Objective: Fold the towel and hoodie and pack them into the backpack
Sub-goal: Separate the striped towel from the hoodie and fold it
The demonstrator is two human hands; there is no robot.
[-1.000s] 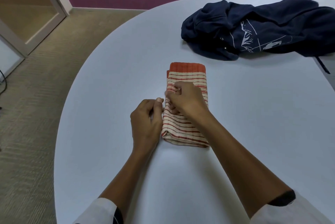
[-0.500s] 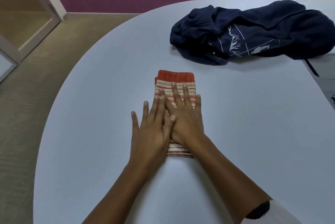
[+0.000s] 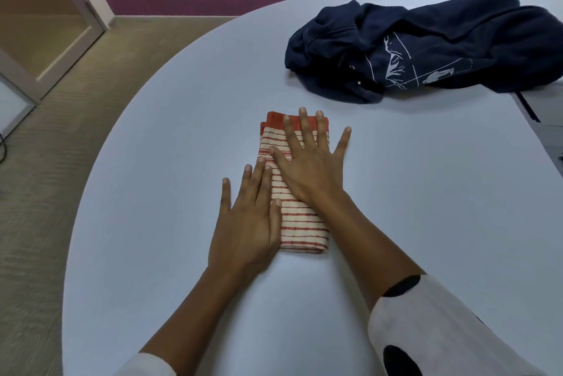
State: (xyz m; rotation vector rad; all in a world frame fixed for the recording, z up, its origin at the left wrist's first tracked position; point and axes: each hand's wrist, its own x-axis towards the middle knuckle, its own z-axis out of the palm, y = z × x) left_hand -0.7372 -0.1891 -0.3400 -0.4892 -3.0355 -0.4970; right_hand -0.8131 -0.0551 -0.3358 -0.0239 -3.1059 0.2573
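A cream towel with red stripes and a red end band (image 3: 300,220), folded into a narrow rectangle, is laid near the middle of the pale grey rounded tabletop (image 3: 426,192), somewhat toward its near edge. It is pressed flat by the right hand (image 3: 307,168), whose fingers are spread straight over its far half; nothing is gripped. The left hand (image 3: 248,223) is laid open along the towel's left edge, partly on the tabletop, fingers straight and likewise holding nothing. The step in hand is judged to be the smoothing of the finished towel fold. A crumpled navy hoodie with a white printed graphic (image 3: 426,49) is heaped, unfolded, toward the far right edge, well apart from the towel. No backpack is seen. Next, the hoodie would probably need to be drawn nearer and spread flat before folding.
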